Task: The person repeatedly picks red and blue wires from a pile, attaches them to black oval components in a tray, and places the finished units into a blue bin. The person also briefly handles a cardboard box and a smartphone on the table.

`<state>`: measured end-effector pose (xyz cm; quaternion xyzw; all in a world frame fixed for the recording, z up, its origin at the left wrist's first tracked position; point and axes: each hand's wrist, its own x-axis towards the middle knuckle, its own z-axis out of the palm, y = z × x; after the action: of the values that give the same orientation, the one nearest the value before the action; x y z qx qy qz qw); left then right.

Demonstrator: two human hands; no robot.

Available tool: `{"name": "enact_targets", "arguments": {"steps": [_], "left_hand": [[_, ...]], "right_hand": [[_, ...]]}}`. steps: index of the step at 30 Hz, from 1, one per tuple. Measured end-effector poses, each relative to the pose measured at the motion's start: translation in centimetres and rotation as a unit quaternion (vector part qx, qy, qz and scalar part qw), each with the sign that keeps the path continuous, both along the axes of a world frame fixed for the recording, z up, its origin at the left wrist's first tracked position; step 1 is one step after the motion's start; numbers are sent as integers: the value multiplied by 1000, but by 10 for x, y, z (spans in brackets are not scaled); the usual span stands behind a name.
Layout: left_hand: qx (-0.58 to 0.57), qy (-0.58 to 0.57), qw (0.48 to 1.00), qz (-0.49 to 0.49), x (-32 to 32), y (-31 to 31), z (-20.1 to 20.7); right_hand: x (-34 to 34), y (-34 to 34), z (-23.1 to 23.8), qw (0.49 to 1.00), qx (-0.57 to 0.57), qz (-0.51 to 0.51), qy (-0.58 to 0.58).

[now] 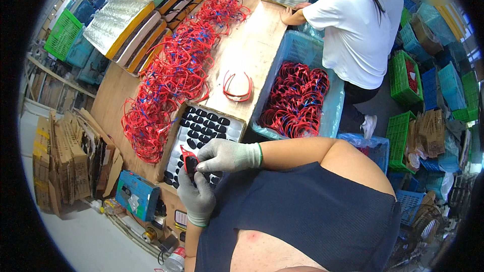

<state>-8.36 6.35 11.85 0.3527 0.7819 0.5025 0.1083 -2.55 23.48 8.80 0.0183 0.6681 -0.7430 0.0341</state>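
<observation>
Two gloved hands meet over the tray of dark lenses (201,126) on the worktop (247,45): left hand (195,194) and right hand (226,155) both clenched on one red glasses frame (188,161). Loose red frames (171,75) heaped beyond; blue crate (297,50) alongside.

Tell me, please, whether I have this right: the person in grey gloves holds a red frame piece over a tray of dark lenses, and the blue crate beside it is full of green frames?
Not quite: in the head view the blue crate holds red frames, not green. The gloved left hand and right hand do hold a red frame piece over the tray of dark lenses.
</observation>
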Motion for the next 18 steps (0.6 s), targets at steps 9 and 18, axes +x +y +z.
{"name": "enact_targets", "arguments": {"steps": [9, 18], "left_hand": [[-53, -57, 995, -64, -26, -15, -13], [-113, -91, 941, -304, -48, 2, -18]], "right_hand": [[2, -5, -17, 940, 293, -159, 66], [30, 21, -25, 984, 163, 51, 45]]}}
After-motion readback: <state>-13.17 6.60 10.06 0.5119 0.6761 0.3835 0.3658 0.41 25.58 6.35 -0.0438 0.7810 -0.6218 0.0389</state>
